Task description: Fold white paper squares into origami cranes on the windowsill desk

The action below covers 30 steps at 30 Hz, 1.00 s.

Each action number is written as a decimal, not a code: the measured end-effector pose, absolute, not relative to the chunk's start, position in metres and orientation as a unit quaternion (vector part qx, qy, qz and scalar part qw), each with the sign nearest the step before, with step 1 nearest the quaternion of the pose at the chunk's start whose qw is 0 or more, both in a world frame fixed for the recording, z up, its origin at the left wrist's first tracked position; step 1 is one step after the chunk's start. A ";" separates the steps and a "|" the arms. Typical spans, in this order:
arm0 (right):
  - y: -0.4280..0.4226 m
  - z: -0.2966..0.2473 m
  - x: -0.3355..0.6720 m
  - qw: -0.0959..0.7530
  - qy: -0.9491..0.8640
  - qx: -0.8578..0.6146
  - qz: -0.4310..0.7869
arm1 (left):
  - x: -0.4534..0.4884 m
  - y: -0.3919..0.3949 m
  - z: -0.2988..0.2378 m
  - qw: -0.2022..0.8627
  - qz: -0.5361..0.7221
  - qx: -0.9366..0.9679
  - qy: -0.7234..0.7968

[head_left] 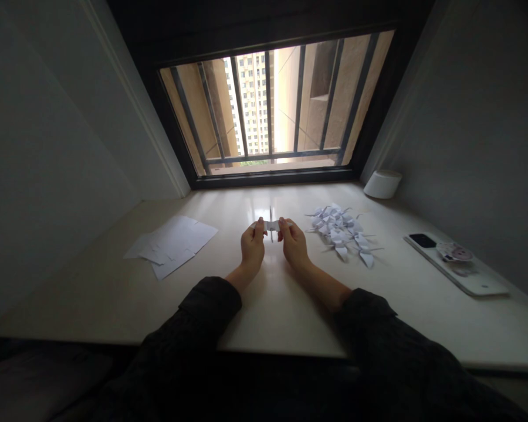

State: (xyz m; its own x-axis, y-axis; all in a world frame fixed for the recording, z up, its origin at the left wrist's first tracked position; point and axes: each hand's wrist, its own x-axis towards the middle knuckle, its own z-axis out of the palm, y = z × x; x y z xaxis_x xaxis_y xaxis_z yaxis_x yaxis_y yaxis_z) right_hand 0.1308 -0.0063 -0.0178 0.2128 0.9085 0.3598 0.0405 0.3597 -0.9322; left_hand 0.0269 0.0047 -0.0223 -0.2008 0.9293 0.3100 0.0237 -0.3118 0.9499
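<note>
Between my two hands is a small white origami crane, with thin points sticking up and down at its middle. My left hand pinches its left side between thumb and fingers. On the other side my right hand grips the right side the same way. The crane is held above the pale sill, and its outer ends are hidden by my fingers. Just right of my right hand lies a pile of folded white paper cranes. To the left, several loose sheets of white paper overlap one another.
The glossy windowsill spans the view under a barred window. A phone in a pale case with a round grip lies at the right. In the back right corner stands a white cylindrical object. Walls close both sides.
</note>
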 end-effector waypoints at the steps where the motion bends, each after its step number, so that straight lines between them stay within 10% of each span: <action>1: -0.006 -0.018 0.131 0.635 -0.526 -0.450 0.342 | 0.027 0.005 -0.022 0.364 0.624 0.516 0.460; 30: -0.002 -0.021 0.131 0.619 -0.531 -0.420 0.398 | 0.028 -0.007 -0.012 0.333 0.592 0.566 0.468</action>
